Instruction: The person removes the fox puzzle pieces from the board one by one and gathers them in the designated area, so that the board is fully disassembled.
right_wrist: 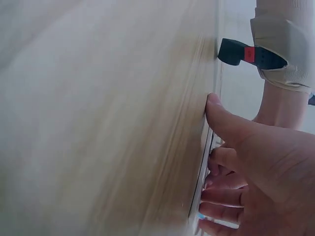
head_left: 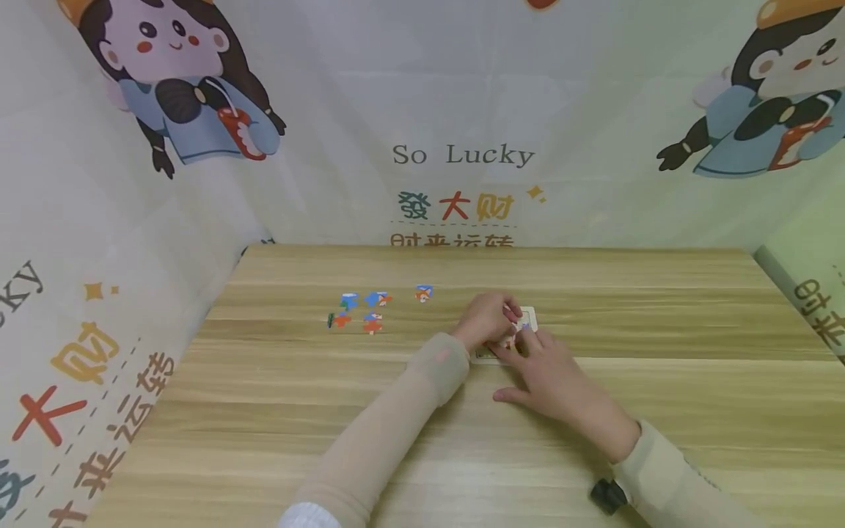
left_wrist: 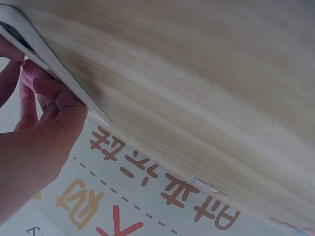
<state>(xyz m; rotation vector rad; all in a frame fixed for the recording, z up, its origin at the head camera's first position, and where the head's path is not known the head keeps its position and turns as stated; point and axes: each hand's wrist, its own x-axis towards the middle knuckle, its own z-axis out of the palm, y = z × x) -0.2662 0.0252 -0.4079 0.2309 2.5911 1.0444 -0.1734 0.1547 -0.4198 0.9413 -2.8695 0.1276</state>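
On the wooden table lies a small pale-rimmed puzzle board (head_left: 531, 314), mostly hidden beneath both hands. My left hand (head_left: 487, 321) reaches over it with bent fingers. In the left wrist view its fingertips come together just above the board's edge (left_wrist: 74, 84); I cannot tell whether they pinch a piece. From the near right, my right hand (head_left: 551, 370) rests on the board, fingers fairly straight and thumb spread out to the side. The right wrist view shows that thumb (right_wrist: 221, 113) down at the tabletop. A bit of coloured picture shows between the hands.
Several loose blue and orange jigsaw pieces (head_left: 372, 323) lie to the left of the board, with a single jigsaw piece (head_left: 424, 293) nearer to it. A printed cloth (head_left: 462, 95) hangs behind the table (head_left: 634, 293). A black wrist device (head_left: 608, 496) sits by the right sleeve.
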